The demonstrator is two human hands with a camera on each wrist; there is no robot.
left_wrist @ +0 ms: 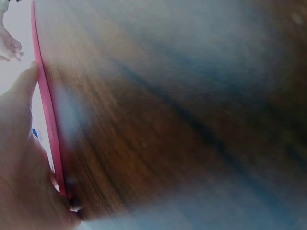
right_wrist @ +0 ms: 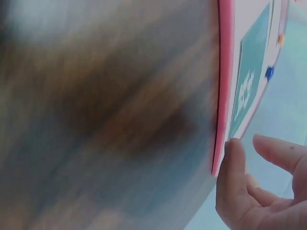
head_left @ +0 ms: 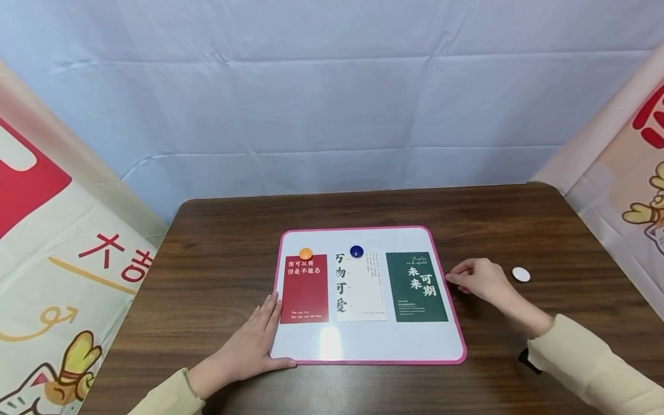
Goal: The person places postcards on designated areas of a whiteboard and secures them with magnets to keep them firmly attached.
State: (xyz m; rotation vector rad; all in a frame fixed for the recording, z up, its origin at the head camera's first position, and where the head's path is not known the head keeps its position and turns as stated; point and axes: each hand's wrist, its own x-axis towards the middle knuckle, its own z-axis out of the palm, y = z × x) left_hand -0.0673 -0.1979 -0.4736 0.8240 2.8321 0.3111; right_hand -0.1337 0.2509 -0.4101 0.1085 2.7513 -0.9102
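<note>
A small whiteboard [head_left: 384,346] with a pink rim lies flat on the table. In a row on it are a red card [head_left: 305,295], a white card [head_left: 370,297] and a green card [head_left: 417,314], all printed with writing. An orange round magnet [head_left: 306,253] sits at the red card's top edge, a dark blue one [head_left: 356,251] at the white card's. My left hand [head_left: 249,346] rests at the board's lower left corner, fingers along the left rim, thumb at the bottom rim. My right hand [head_left: 482,280] is beside the right rim; the right wrist view shows a gap between thumb and index finger.
A white round magnet [head_left: 521,274] lies on the brown wooden table [head_left: 223,248], right of my right hand. Pale cloth [head_left: 332,115] hangs behind the table. Printed cloths with cartoon figures flank it on both sides.
</note>
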